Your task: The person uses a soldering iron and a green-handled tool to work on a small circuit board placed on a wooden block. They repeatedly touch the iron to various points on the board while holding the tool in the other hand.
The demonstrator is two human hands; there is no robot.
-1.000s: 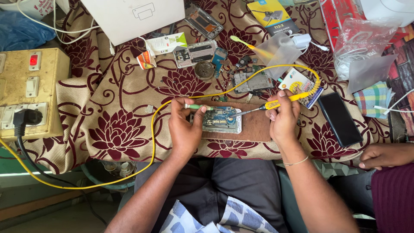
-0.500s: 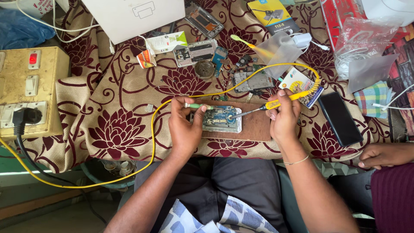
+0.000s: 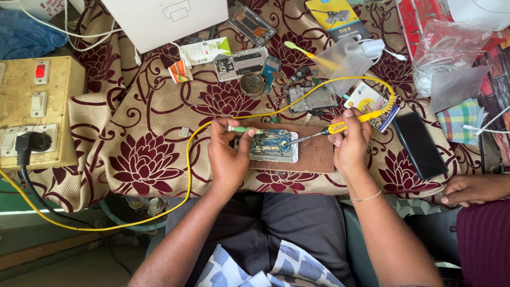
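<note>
An opened phone [image 3: 272,146] with its blue circuit board showing lies on a brown wooden board [image 3: 313,155] on the flowered cloth. My left hand [image 3: 227,157] rests at the phone's left end and pinches a thin green-handled tool [image 3: 245,129] above it. My right hand [image 3: 350,144] grips a yellow-handled soldering iron [image 3: 334,128]; its metal tip touches the right part of the circuit board. The iron's yellow cord [image 3: 187,170] loops over the cloth and down to the left.
A yellowed switch box [image 3: 37,111] with a black plug stands at the left. A black phone [image 3: 419,144] lies right of the board. Phone parts, a white box [image 3: 164,21], plastic bags and small cartons crowd the far side. Another person's hand [image 3: 470,188] rests at the right edge.
</note>
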